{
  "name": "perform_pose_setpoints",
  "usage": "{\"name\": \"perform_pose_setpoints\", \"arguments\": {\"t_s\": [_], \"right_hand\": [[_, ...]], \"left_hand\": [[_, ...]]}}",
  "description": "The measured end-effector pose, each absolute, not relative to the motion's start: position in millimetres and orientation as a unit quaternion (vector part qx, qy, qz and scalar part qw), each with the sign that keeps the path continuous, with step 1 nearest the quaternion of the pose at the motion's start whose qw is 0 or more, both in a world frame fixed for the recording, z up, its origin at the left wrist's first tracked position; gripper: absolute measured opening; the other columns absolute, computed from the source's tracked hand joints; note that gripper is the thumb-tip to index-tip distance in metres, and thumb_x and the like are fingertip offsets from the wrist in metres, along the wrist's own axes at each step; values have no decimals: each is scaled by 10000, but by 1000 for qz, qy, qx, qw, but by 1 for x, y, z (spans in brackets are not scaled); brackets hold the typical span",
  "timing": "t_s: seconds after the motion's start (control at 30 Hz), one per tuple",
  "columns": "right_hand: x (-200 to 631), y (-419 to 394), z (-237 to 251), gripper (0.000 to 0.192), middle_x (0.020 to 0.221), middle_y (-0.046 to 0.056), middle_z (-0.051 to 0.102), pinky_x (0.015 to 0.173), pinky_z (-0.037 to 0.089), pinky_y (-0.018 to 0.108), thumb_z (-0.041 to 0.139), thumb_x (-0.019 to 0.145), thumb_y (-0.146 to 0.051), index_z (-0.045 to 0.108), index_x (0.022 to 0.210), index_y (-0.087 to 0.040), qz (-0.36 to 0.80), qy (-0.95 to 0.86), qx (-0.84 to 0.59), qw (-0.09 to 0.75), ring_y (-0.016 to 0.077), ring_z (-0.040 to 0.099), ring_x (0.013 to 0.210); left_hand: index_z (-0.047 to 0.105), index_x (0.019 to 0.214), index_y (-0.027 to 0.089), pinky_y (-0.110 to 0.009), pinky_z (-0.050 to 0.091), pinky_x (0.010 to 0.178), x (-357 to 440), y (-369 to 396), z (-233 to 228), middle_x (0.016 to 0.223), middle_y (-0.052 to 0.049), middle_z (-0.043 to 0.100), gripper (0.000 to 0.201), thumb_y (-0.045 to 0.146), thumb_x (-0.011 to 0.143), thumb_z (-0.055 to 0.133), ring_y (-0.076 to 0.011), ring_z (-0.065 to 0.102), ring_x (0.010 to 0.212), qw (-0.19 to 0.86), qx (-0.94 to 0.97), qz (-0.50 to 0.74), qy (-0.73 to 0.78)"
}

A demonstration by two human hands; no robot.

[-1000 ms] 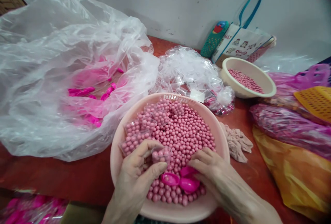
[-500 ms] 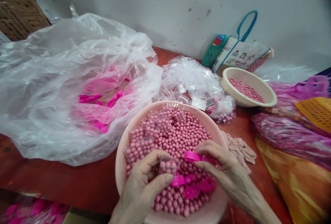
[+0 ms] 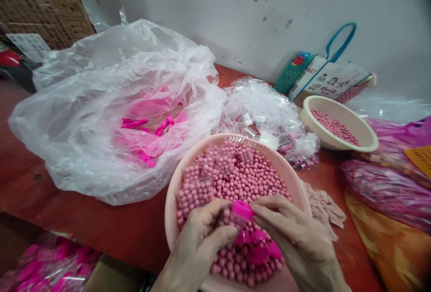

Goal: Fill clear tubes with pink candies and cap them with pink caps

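A pink basin (image 3: 175, 191) full of small pink balls (image 3: 251, 179) stands before me on the red table. My left hand (image 3: 202, 242) grips a small clear container filled with balls (image 3: 227, 219) over the basin. My right hand (image 3: 296, 238) pinches a bright pink cap (image 3: 243, 209) and presses it onto that container's top. Several more pink caps (image 3: 259, 249) lie on the balls just under my hands. A few filled clear containers (image 3: 198, 188) rest on the balls at the basin's left.
A big clear plastic bag (image 3: 84, 117) with bright pink parts (image 3: 148, 126) lies left. Behind the basin sits a heap of empty clear containers (image 3: 259, 108), a cream bowl (image 3: 365, 141) of balls and a printed tote bag (image 3: 330, 78). Plastic bags (image 3: 387, 188) crowd the right; a cloth (image 3: 323, 206) lies by the basin.
My right hand picked a pink cap from the balls and brought it left onto the container in my left hand. The camera view shifted left.
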State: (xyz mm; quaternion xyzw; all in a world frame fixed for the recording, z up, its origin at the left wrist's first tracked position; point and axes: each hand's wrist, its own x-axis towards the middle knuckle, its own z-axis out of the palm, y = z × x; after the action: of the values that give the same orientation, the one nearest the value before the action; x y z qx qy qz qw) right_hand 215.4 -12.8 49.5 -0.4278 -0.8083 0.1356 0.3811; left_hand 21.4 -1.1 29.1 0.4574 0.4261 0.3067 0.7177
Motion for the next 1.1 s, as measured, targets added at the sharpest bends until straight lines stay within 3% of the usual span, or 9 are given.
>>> {"name": "perform_pose_setpoints", "arguments": {"t_s": [0.1, 0.2, 0.47, 0.6, 0.73, 0.8, 0.87, 0.97, 1.1], "right_hand": [[214, -14, 52, 349, 941, 67, 658, 654, 567, 174, 533, 883, -65, 618, 1174, -237, 159, -815, -421, 366, 151, 664, 834], [207, -18, 44, 399, 939, 56, 651, 662, 565, 207, 528, 862, -19, 611, 1172, -256, 206, -782, -426, 404, 160, 656, 845], [185, -15, 42, 376, 858, 32, 635, 666, 551, 224, 561, 818, 33, 655, 1072, -228, 232, -710, -453, 487, 149, 633, 787], [178, -12, 42, 284, 830, 31, 640, 643, 560, 216, 586, 821, 6, 667, 994, -204, 215, -706, -470, 484, 144, 636, 749], [175, -21, 32, 302, 957, 95, 659, 745, 564, 224, 555, 844, 1, 633, 1101, -139, 85, -774, -458, 429, 168, 644, 868], [175, -22, 30, 299, 967, 104, 656, 779, 555, 226, 545, 849, 4, 631, 1104, -127, 74, -782, -448, 426, 168, 641, 890], [175, -20, 33, 287, 935, 79, 652, 753, 548, 195, 543, 851, 13, 644, 1064, -153, 123, -768, -456, 432, 141, 642, 855], [174, -12, 40, 290, 878, 51, 649, 692, 547, 182, 556, 830, 31, 654, 1013, -171, 189, -741, -446, 464, 129, 643, 805], [172, -9, 39, 278, 828, 34, 647, 650, 548, 210, 573, 808, 29, 657, 966, -183, 216, -709, -444, 504, 144, 640, 764]], "left_hand": [[656, 936, 221, -283, 449, 803, 21, -5, 25, 826, 8, 623, 165, 158, 804, 580, -193, 574, 849, 713, 464, 297, 434], [654, 866, 202, -279, 453, 777, 21, -6, 21, 775, 4, 607, 103, 166, 804, 580, -193, 569, 805, 710, 471, 299, 430], [679, 941, 200, -242, 461, 761, 21, -3, 28, 845, 0, 644, 161, 161, 813, 589, -174, 576, 832, 725, 431, 359, 401], [656, 1071, 216, -301, 489, 830, 20, -11, 20, 999, -52, 679, 281, 242, 792, 636, -253, 594, 1006, 703, 358, 371, 490], [615, 1144, 219, -319, 448, 942, 18, -13, 17, 1226, -66, 606, 372, 252, 777, 660, -271, 496, 1203, 696, 322, 386, 512], [624, 1092, 205, -296, 466, 898, 19, -10, 21, 1162, -61, 632, 295, 230, 798, 633, -241, 558, 1110, 716, 341, 381, 475], [639, 994, 194, -246, 498, 754, 20, -7, 26, 953, -34, 673, 184, 211, 814, 610, -182, 629, 861, 723, 364, 378, 449], [645, 960, 194, -206, 469, 557, 21, -6, 30, 730, 7, 633, 152, 228, 820, 598, -125, 570, 585, 698, 381, 384, 469], [641, 1082, 205, -232, 471, 522, 21, -13, 28, 703, -4, 639, 274, 273, 821, 593, -157, 576, 572, 653, 409, 372, 518]]}}
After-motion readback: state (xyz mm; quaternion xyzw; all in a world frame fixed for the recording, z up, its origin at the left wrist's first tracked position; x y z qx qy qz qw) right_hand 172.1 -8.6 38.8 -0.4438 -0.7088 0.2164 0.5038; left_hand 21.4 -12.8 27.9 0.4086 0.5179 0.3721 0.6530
